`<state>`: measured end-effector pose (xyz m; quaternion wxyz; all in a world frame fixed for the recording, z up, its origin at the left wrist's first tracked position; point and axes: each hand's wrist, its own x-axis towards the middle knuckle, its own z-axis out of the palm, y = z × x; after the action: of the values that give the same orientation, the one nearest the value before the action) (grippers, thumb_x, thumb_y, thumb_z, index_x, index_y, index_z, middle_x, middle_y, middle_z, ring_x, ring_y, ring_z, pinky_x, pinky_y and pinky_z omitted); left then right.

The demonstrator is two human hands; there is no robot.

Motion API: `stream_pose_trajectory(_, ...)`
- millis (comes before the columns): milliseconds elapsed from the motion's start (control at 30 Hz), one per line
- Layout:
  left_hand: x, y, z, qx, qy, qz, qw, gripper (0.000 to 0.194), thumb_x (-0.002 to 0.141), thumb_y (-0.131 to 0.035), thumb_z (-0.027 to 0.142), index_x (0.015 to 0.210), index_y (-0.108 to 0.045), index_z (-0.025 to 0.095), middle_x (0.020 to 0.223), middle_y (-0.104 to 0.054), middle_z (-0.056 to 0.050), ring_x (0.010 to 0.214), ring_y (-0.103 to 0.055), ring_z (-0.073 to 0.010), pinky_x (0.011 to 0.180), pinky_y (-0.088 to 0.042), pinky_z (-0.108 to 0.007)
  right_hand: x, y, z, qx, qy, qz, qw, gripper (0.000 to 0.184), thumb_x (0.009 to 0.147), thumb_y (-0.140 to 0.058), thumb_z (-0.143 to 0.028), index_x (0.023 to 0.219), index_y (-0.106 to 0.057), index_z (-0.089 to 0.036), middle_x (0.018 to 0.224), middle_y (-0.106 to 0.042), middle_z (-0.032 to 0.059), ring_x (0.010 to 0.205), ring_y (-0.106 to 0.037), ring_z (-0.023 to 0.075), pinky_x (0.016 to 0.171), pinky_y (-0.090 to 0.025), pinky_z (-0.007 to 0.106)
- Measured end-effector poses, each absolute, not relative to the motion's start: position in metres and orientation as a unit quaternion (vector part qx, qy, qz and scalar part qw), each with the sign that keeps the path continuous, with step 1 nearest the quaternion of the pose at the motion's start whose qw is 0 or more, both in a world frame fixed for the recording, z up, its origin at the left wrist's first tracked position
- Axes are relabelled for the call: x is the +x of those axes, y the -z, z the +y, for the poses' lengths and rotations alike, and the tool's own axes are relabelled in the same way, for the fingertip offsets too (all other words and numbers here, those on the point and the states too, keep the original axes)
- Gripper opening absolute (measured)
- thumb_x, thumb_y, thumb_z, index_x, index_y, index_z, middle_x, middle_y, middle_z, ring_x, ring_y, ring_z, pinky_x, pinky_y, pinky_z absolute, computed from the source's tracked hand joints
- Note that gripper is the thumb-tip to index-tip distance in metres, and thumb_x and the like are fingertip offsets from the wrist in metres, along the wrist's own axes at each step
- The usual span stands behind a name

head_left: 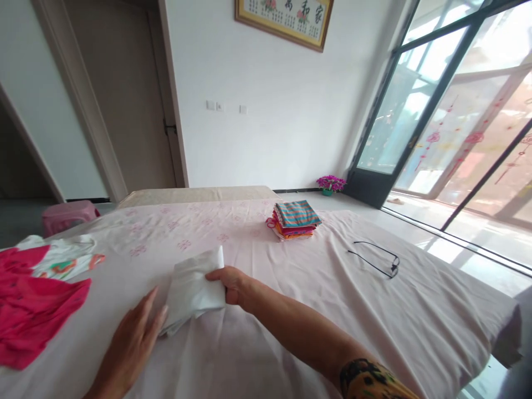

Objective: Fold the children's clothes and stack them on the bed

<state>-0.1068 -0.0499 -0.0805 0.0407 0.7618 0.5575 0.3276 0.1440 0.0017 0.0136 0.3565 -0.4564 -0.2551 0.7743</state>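
A folded white cloth (193, 285) is on the pink bedsheet in front of me, its right side raised a little. My right hand (229, 282) pinches that right edge, thumb on top and the other fingers mostly hidden behind it. At the left edge of the cloth, my left hand (135, 335) is open with fingers extended. It is next to the cloth and perhaps touches its lower left corner; I cannot tell. Beyond my right hand sits a stack of folded colourful cloths (296, 220), with a blue-and-orange striped one on top.
Red clothing (37, 310) and a white printed garment (68, 257) lie at the left. Black-framed glasses (378, 260) rest on the pink sheet (316, 288) at the right. Past the bed are a pink stool (68, 218), a potted purple plant (330, 184) and a glass door (432, 116).
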Motion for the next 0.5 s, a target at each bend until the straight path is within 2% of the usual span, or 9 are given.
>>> stream_pose_trajectory(133,-0.111,0.083,-0.045,0.708,-0.351,0.605,0.098,0.065,0.09,-0.039,0.051,0.148,-0.033,0.021,0.148,-0.048,-0.012,0.135,-0.047,-0.0276,0.113,-0.039,-0.049,0.208,-0.056,0.023,-0.429,-0.723,-0.212,0.498,0.029,0.08,-0.055,-0.008,0.108,-0.062,-0.011,0.083,-0.073,0.0067,0.076,-0.071,0.0208,0.083,-0.059,0.04)
stream_pose_trajectory(267,-0.113,0.093,-0.039,0.691,-0.356,0.615,0.133,0.067,0.088,-0.044,0.053,0.147,-0.037,0.023,0.147,-0.049,-0.011,0.135,-0.047,-0.0303,0.113,-0.039,-0.051,0.29,-0.107,0.068,-0.378,-0.584,-0.173,0.698,0.035,0.078,-0.058,-0.005,0.11,-0.061,-0.017,0.081,-0.072,0.0017,0.077,-0.069,0.0182,0.082,-0.059,0.037)
stream_pose_trajectory(333,-0.116,0.102,-0.036,0.699,-0.359,0.605,0.13,0.064,0.088,-0.045,0.051,0.146,-0.037,0.024,0.146,-0.05,-0.01,0.135,-0.048,-0.0308,0.113,-0.039,-0.053,0.328,-0.124,0.093,-0.362,-0.511,-0.147,0.766,0.035,0.079,-0.059,-0.008,0.112,-0.059,-0.019,0.083,-0.072,0.0,0.076,-0.068,0.017,0.079,-0.059,0.036)
stream_pose_trajectory(400,-0.118,0.11,-0.033,0.708,-0.362,0.593,0.124,0.061,0.088,-0.046,0.049,0.145,-0.038,0.027,0.144,-0.052,-0.009,0.134,-0.048,-0.031,0.111,-0.041,-0.054,0.361,-0.129,0.115,-0.366,-0.44,-0.142,0.808,0.032,0.081,-0.058,-0.012,0.112,-0.058,-0.02,0.083,-0.07,-0.002,0.076,-0.067,0.0142,0.076,-0.059,0.031)
stream_pose_trajectory(500,-0.121,0.117,-0.031,0.716,-0.364,0.585,0.113,0.059,0.088,-0.047,0.048,0.144,-0.037,0.03,0.143,-0.053,-0.008,0.133,-0.049,-0.0313,0.109,-0.044,-0.055,0.393,-0.118,0.135,-0.41,-0.386,-0.136,0.815,0.028,0.084,-0.058,-0.019,0.112,-0.055,-0.021,0.078,-0.066,-0.004,0.069,-0.064,0.0115,0.068,-0.058,0.024)
